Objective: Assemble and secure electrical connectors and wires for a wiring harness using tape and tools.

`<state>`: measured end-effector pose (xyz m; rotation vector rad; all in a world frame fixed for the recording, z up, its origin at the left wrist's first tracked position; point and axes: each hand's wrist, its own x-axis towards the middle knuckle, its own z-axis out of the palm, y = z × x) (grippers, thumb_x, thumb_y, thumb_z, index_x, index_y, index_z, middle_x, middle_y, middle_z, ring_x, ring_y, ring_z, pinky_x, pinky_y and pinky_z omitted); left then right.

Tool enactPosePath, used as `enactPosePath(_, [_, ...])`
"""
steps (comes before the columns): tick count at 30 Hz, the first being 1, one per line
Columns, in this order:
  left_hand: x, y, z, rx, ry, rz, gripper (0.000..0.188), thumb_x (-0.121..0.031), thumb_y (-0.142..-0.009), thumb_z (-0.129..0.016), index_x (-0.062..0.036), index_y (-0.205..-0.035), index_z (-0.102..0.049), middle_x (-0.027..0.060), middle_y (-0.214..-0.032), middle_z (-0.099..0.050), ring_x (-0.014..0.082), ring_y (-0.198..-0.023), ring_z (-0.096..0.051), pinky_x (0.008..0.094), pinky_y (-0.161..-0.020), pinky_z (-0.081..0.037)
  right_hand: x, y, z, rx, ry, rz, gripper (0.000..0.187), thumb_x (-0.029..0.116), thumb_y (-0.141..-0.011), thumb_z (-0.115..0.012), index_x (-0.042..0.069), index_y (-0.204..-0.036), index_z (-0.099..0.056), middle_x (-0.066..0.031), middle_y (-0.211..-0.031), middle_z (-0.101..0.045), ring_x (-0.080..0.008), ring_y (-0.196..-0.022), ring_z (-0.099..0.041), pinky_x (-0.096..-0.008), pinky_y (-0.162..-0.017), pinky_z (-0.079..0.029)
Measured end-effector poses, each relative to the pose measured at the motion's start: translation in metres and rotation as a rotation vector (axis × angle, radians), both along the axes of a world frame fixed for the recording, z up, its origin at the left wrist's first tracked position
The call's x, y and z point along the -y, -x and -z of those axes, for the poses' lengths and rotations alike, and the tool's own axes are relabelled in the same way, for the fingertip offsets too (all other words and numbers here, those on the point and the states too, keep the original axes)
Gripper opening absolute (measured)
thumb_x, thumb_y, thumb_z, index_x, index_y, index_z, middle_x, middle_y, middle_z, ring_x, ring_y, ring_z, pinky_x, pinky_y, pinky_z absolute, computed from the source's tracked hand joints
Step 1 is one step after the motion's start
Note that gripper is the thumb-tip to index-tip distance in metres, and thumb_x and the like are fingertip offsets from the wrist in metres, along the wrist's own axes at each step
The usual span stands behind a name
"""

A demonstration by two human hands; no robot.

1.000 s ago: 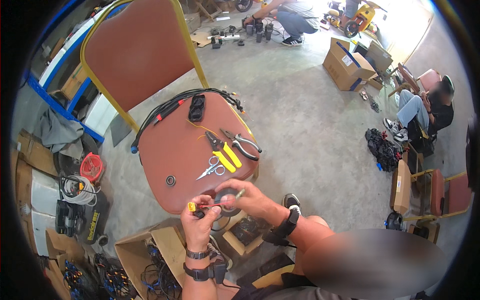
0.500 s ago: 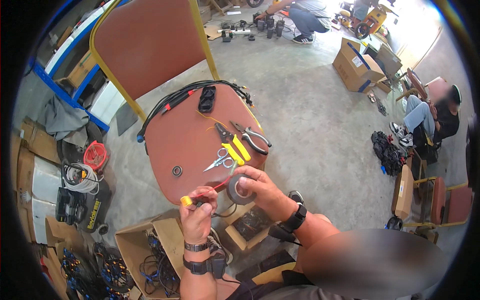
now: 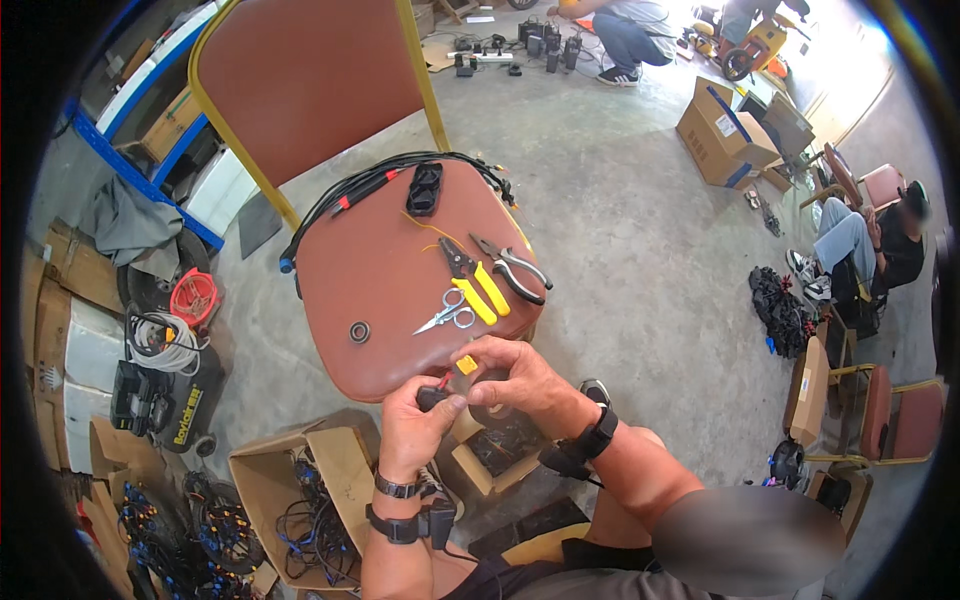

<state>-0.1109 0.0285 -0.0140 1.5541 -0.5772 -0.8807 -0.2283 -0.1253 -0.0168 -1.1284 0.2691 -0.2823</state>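
In front of the chair seat, my left hand [image 3: 415, 430] pinches a black-sheathed cable [image 3: 432, 397] with a short red wire [image 3: 444, 381] coming out of it. My right hand [image 3: 525, 380] is close beside it, index finger and thumb curled around a small yellow connector [image 3: 466, 365]. Below the right thumb, a roll of black tape [image 3: 495, 410] shows only in part. On the brown seat [image 3: 375, 275] lie small scissors [image 3: 450, 310], yellow-handled wire strippers [image 3: 476, 285], black-and-grey pliers [image 3: 512, 270], a small black ring [image 3: 359, 331] and a black case-like object [image 3: 424, 190].
Black cables [image 3: 330, 205] curve along the seat's back edge. An open carton of cables [image 3: 345, 490] stands below left, a smaller box [image 3: 490, 460] beneath my hands. A red basket [image 3: 195, 299] is at left. Another person [image 3: 865, 240] sits at right; someone crouches at the far end.
The yellow connector has moved from my left hand's side to my right fingers. My hands have come closer together, and the tape roll has dropped lower, mostly hidden.
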Motion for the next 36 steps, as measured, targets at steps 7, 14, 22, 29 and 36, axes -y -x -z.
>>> enactPosePath(7, [-0.001,0.000,0.002,-0.062,-0.081,0.136,0.019,-0.011,-0.082,-0.076,-0.0016,-0.093,-0.064,-0.0071,-0.075,-0.056,0.0022,-0.068,-0.047,0.0200,-0.059,-0.041,0.012,0.008,0.001,-0.102,0.013,-0.124,0.022,0.019,-0.091,-0.068,0.007,-0.109,-0.066,0.0053,-0.075,-0.059,-0.0014,-0.061,-0.049,-0.0188,-0.052,-0.040])
enactPosePath(14, [0.002,0.006,0.002,-0.020,0.046,-0.007,0.022,-0.014,-0.084,-0.075,-0.0018,-0.099,-0.064,-0.0033,-0.070,-0.058,0.0033,-0.057,-0.049,0.0192,-0.051,-0.040,0.012,0.008,0.008,-0.077,0.062,-0.066,0.022,0.025,-0.095,-0.061,0.007,-0.106,-0.067,0.0054,-0.074,-0.059,-0.0013,-0.056,-0.049,-0.0181,-0.047,-0.040])
enactPosePath(22, [0.000,0.006,0.000,0.069,0.048,-0.041,0.017,-0.018,-0.087,-0.073,-0.0020,-0.089,-0.066,-0.0053,-0.064,-0.054,0.0018,-0.050,-0.043,0.0187,-0.045,-0.033,0.011,0.007,0.007,-0.080,0.113,-0.003,0.027,0.030,-0.098,-0.056,0.006,-0.103,-0.068,0.0049,-0.075,-0.059,-0.0008,-0.056,-0.051,-0.0173,-0.048,-0.042])
enactPosePath(29, [0.001,0.008,-0.013,-0.054,0.114,0.100,0.021,-0.021,-0.086,-0.075,-0.0013,-0.086,-0.067,-0.0061,-0.061,-0.052,0.0020,-0.050,-0.041,0.0191,-0.044,-0.029,0.019,0.012,0.002,-0.105,0.066,-0.065,0.039,0.041,-0.098,-0.053,0.005,-0.099,-0.067,0.0018,-0.078,-0.064,-0.0024,-0.057,-0.055,-0.0172,-0.048,-0.044])
enactPosePath(36, [0.001,0.013,-0.014,-0.074,0.173,0.117,0.023,-0.023,-0.085,-0.076,-0.0015,-0.082,-0.067,-0.0054,-0.061,-0.053,0.0023,-0.049,-0.042,0.0199,-0.044,-0.030,0.023,0.011,0.016,-0.046,0.016,-0.109,0.039,0.042,-0.098,-0.053,0.006,-0.096,-0.067,0.0010,-0.081,-0.066,-0.0015,-0.055,-0.051,-0.0169,-0.046,-0.041])
